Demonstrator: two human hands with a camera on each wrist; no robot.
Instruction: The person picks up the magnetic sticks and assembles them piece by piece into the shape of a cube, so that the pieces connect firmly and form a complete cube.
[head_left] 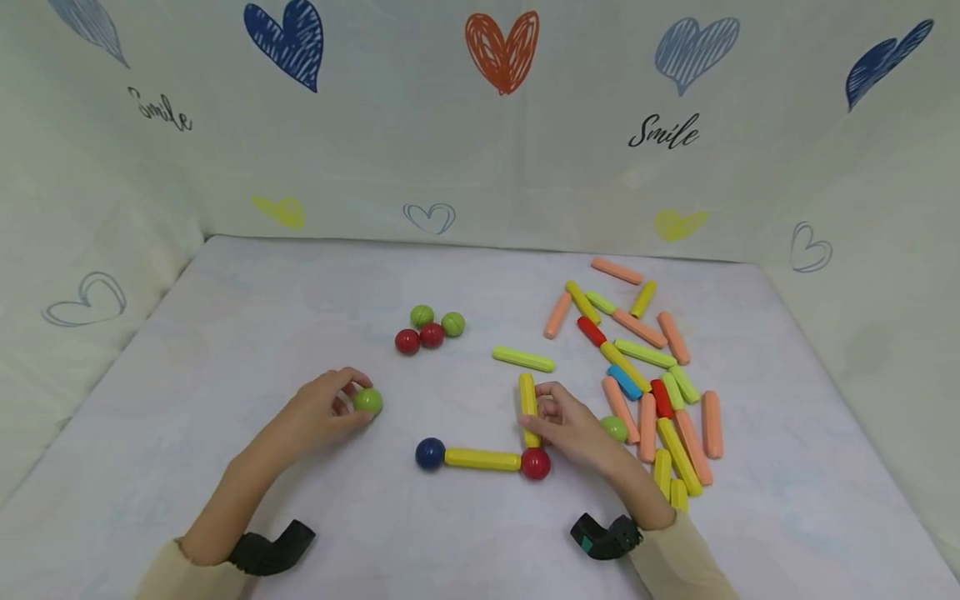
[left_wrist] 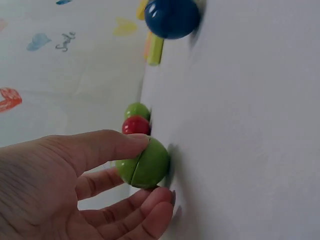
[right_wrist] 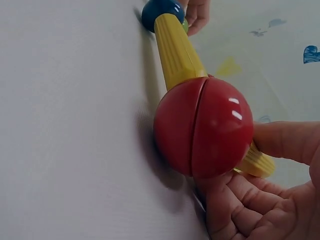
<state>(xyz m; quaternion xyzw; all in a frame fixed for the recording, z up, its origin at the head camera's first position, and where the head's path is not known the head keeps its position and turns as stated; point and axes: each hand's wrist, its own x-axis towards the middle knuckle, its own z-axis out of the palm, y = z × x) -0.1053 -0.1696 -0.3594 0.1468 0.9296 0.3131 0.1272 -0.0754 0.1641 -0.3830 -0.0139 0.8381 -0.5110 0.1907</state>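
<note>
Green ball (head_left: 371,401), yellow stick (head_left: 528,393), in separate hands (head_left: 321,408) (head_left: 567,423)

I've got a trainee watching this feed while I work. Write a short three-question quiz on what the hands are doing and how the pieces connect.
1. What is the left hand pinching?
2. True or false: the right hand is holding a blue stick.
3. Fill in the blank: between the blue ball and the red ball nearest the right hand lies a ____ stick.

Key
1. A green ball.
2. False; it holds a yellow stick.
3. Yellow; the connecting stick meets a ball at each end.
</note>
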